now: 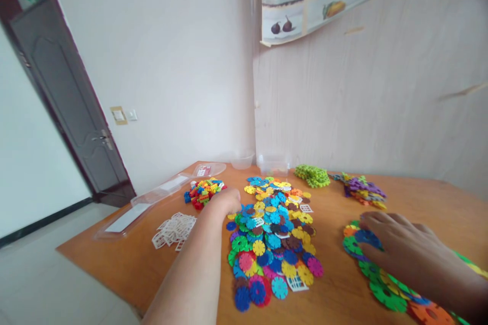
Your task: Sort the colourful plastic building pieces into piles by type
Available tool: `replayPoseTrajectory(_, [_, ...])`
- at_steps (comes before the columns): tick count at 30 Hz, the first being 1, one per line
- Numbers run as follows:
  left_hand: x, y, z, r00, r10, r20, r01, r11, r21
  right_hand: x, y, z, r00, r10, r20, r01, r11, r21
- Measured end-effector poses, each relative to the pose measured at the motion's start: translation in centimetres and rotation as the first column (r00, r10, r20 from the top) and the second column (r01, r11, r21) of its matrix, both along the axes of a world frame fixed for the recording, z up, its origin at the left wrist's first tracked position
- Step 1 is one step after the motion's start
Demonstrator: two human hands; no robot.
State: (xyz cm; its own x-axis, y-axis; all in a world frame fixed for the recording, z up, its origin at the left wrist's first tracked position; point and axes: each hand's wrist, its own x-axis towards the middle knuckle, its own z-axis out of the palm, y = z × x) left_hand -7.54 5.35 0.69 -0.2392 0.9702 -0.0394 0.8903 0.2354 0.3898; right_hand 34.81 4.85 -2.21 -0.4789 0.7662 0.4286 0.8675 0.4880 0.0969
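My left hand [231, 200] reaches to the left edge of a large pile of slotted plastic discs [274, 241] in many colours. Its fingers are hidden behind the back of the hand and wrist, so what they hold does not show. Over at the right, my right hand [396, 236] lies on a second spread of discs [387, 294], mostly green. Its thumb and fingers are apart, with a dark blue disc [366, 237] showing between them. A few white window-shaped pieces [296, 282] are mixed into the middle pile.
White lattice pieces [175, 231] and small coloured building bricks [206, 192] lie left of my left forearm. Lime green pieces [312, 175] and purple and yellow pieces [364, 190] sit at the back. Clear tubs [273, 164] and plastic lids [127, 218] stand along the wooden table [95, 256].
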Motion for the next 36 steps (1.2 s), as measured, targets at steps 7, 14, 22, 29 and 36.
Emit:
replayPoseTrajectory(7, [0.1, 0.1, 0.0, 0.998, -0.036, -0.043, 0.035, 0.999, -0.02, 0.3, 0.0, -0.4, 0.999, 0.025, 0.03, -0.025, 1.0, -0.011])
replayPoseTrajectory(14, [0.2, 0.2, -0.1, 0.999, -0.021, -0.047, 0.021, 1.0, 0.002, 0.0, -0.2, -0.3, 0.998, 0.027, 0.058, -0.026, 0.999, -0.033])
replayPoseTrajectory(22, [-0.2, 0.5, -0.5, 0.996, -0.045, -0.082, 0.048, 0.998, 0.029, -0.5, -0.6, 0.3, 0.999, 0.023, 0.031, -0.022, 0.999, -0.035])
replayPoseTrajectory(29, [-0.3, 0.7, -0.6, 0.999, -0.001, -0.035, 0.0, 1.0, -0.025, -1.3, -0.6, -0.2, 1.0, -0.008, -0.017, 0.007, 1.0, -0.01])
replayPoseTrajectory(36, [-0.3, 0.6, -0.7, 0.997, 0.074, -0.018, -0.073, 0.995, 0.063, -1.8, -1.1, -0.4, 1.0, -0.02, -0.016, 0.02, 1.0, -0.006])
